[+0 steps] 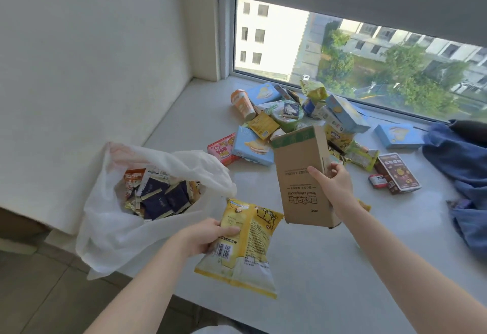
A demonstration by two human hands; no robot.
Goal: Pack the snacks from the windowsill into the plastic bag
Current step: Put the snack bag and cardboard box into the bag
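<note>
My left hand [204, 237] grips a yellow snack bag [246, 244] by its left edge, just right of the white plastic bag [110, 228]. The plastic bag lies open at the sill's left edge with several dark sachets and packets inside. My right hand [333, 185] holds a brown cardboard box [300, 175] upright above the sill, fingers wrapped round its right side. Behind the box, a heap of snacks [290, 115] covers the windowsill [303, 268]: blue boxes, a green cup, an orange cup, a pink box.
A dark brown box [398, 173] and a small red packet [378, 181] lie right of the heap. Another blue box [399, 136] sits by the window frame. Blue cloth [463, 173] is piled at the right. A white wall stands at the left; floor tiles are below.
</note>
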